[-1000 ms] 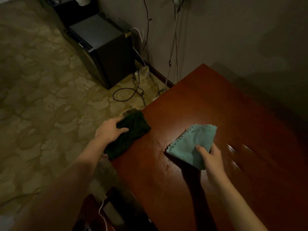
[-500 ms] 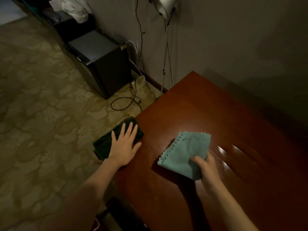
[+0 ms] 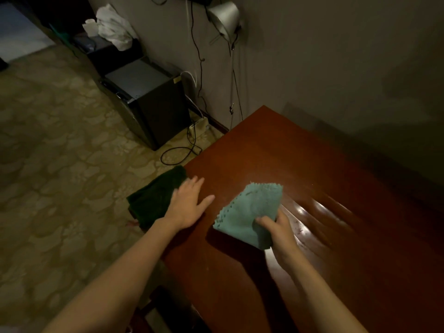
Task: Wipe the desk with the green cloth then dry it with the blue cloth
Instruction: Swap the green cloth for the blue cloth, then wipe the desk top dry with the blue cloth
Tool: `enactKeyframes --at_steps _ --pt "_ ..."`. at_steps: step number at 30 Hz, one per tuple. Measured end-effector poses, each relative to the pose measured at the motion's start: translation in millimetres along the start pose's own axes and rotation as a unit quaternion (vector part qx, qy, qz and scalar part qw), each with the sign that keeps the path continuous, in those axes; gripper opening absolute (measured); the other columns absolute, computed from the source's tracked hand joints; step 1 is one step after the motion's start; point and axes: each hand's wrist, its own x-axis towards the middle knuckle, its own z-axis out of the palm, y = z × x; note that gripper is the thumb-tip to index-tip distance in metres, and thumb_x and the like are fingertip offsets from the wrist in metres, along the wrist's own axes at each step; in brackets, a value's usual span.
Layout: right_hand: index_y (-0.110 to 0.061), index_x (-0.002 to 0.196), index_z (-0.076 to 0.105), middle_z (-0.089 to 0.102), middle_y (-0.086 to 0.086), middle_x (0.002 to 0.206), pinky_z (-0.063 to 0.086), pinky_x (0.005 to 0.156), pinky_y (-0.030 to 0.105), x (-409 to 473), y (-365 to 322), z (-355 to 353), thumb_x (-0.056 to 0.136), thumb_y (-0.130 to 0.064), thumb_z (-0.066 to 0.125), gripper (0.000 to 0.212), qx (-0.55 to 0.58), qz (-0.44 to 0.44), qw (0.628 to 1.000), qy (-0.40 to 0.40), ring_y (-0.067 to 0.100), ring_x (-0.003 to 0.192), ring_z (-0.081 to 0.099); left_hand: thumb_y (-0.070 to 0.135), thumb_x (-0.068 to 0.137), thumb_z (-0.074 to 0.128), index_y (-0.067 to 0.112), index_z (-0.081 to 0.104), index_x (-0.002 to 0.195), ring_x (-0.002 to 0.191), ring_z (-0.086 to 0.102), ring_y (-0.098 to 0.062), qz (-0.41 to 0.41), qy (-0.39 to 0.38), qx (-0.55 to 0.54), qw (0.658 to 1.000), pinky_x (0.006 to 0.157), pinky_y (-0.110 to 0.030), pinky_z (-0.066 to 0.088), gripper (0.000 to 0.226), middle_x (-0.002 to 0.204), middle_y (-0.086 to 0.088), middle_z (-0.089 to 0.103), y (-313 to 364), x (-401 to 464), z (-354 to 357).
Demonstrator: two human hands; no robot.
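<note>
A dark green cloth (image 3: 153, 197) lies crumpled on the left edge of the reddish-brown desk (image 3: 300, 164), partly hanging over it. My left hand (image 3: 188, 204) rests flat beside it with fingers spread, its heel over the cloth's right side, holding nothing. A light blue cloth (image 3: 249, 210) with a scalloped edge is held just above the desk top. My right hand (image 3: 278, 233) pinches its near corner. Wet, shiny streaks show on the desk to the right of the blue cloth.
A small black cabinet (image 3: 149, 99) stands on the patterned carpet at the left, with cables and a power strip (image 3: 198, 126) beside it. A lamp (image 3: 224, 19) hangs on the grey wall behind the desk. A dark chair shows below the desk's near edge.
My left hand let go of the green cloth, opened flat and slid right onto the desk. My right hand kept its hold on the blue cloth, and the view tilted upward.
</note>
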Motion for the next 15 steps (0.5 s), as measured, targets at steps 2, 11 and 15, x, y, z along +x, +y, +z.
enactKeyframes --at_steps 2,11,15 --pt "-0.017 0.109 0.057 0.07 0.001 0.099 0.055 0.073 0.031 0 -2 3 0.084 -0.006 0.057 0.027 0.043 -0.004 0.999 -0.03 0.021 0.092 0.067 0.054 0.093 0.031 0.023 0.042 0.135 0.125 0.043 -0.018 -0.029 -0.026 -0.195 0.98 0.103 -0.037 0.035 0.053 0.14 -0.004 0.045 29 -12 -7" --pt "-0.011 0.119 0.052 0.064 0.011 0.114 0.055 0.084 0.038 32 -3 26 0.086 -0.007 0.059 0.034 0.056 -0.007 0.998 0.018 0.024 0.098 0.065 0.028 0.07 0.072 0.017 0.059 0.109 0.093 0.065 -0.015 -0.069 -0.213 -0.496 0.839 0.072 -0.025 0.052 0.043 0.105 -0.002 0.067 46 0 -26" --pt "-0.025 0.128 0.038 0.058 0.004 0.118 0.054 0.082 0.037 56 13 33 0.081 -0.012 0.07 0.058 -0.201 -0.022 0.968 0.146 0.013 0.095 0.06 0.014 0.083 0.067 0.019 0.057 0.11 0.09 0.063 -0.004 -0.026 -0.207 -0.41 0.888 0.072 -0.017 0.051 0.029 0.105 0.005 0.065 23 32 -27"
